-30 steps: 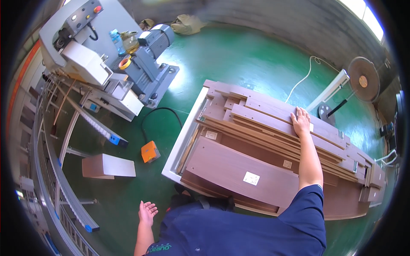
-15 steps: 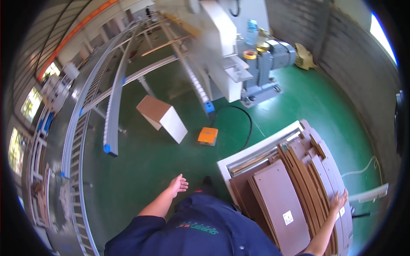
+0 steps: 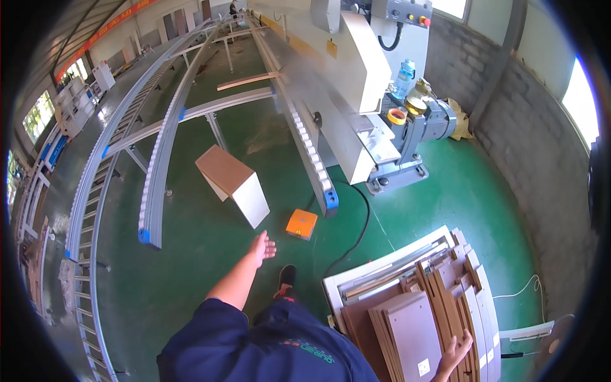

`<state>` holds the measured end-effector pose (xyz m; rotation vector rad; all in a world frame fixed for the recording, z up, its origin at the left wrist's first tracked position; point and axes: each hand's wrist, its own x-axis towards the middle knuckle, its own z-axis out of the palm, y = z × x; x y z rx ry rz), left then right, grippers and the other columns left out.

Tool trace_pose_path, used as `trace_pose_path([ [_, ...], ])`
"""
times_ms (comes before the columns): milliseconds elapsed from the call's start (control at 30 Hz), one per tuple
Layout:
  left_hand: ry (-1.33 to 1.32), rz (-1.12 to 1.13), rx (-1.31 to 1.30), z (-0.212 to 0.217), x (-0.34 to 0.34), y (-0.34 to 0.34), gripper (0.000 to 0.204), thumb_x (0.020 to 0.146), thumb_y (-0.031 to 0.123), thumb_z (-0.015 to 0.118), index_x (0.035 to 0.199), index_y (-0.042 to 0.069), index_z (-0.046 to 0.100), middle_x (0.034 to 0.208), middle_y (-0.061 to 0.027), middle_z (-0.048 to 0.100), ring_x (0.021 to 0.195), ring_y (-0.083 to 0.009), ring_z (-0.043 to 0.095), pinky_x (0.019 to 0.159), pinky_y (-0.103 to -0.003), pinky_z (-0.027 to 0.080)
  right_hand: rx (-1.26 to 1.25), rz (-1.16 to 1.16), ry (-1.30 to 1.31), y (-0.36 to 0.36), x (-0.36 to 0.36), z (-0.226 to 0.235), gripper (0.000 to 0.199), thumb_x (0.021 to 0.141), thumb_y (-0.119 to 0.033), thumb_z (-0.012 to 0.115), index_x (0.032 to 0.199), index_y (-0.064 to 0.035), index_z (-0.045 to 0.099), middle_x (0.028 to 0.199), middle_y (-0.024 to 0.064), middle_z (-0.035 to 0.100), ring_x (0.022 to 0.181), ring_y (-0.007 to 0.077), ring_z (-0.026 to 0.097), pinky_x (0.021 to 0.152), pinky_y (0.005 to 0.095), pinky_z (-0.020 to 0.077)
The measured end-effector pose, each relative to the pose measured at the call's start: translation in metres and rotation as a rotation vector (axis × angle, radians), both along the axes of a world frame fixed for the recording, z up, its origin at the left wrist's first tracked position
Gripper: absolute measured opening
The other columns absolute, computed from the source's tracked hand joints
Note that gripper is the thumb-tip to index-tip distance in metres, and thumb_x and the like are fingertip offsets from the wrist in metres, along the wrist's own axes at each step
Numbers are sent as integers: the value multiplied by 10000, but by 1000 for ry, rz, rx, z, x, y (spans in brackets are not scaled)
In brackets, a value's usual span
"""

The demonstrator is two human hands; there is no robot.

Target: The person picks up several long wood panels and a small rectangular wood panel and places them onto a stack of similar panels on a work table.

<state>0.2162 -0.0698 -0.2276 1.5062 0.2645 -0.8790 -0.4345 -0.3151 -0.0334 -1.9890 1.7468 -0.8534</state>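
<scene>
My left hand [image 3: 261, 248] is stretched out over the green floor, fingers apart and holding nothing. Closest to it are a folded board piece [image 3: 232, 178], brown on one face and white on another, and an orange foot pedal box [image 3: 301, 224] on the floor. At the lower right, my right hand [image 3: 454, 355] hovers over or rests on a stack of brown panels [image 3: 407, 328]; whether it touches them I cannot tell. Its fingers are spread and nothing shows in them. The panels lie on a white-framed cart [image 3: 382, 254], some flat and others standing in narrow strips.
A large white machine [image 3: 363, 70] stands ahead, with a grey motor [image 3: 439, 120], a blue bottle [image 3: 403, 79] and a yellow tape roll [image 3: 396, 116] beside it. Roller conveyor rails [image 3: 156, 184] run away on the left. A black cable [image 3: 364, 223] curves over the floor.
My view has shifted forward and up, showing more of the machine. The left hand reaches farther ahead. My right hand has moved inward from the outer edge of the panel stack.
</scene>
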Motion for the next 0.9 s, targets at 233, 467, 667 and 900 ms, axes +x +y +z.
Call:
trace_pose_path([
  [233, -75, 121, -262, 40, 180, -131, 761, 920, 598, 485, 1377, 5, 349, 1169, -178, 564, 917, -288, 635, 782, -440, 548, 215, 90, -226, 88, 215, 1, 289, 928, -142, 633, 1154, 34, 599, 1069, 153, 638, 986, 241, 608, 841, 344, 504],
  [467, -143, 346, -471, 98, 354, -208, 933, 869, 649, 547, 1430, -34, 247, 1285, -199, 496, 1022, -297, 610, 852, -436, 537, 443, 418, -187, 132, 328, -55, 207, 890, -20, 630, 1096, -22, 647, 987, 99, 677, 928, 169, 637, 851, 300, 503],
  [667, -139, 436, -683, 108, 459, -242, 1115, 809, 644, 641, 1497, -22, 70, 1476, -226, 293, 1242, -326, 489, 1048, -451, 423, 427, 150, -165, 129, 361, -25, 178, 934, -35, 599, 1106, -2, 625, 993, 100, 681, 918, 160, 647, 840, 286, 516],
  [900, -210, 325, -823, 95, 529, -246, 882, 891, 549, 575, 1490, 32, 188, 1495, -186, 329, 1323, -306, 428, 1099, -438, 366, 435, 152, -24, 111, 431, -1, 155, 814, -126, 671, 936, -32, 655, 916, 159, 654, 910, 331, 625, 823, 399, 508],
])
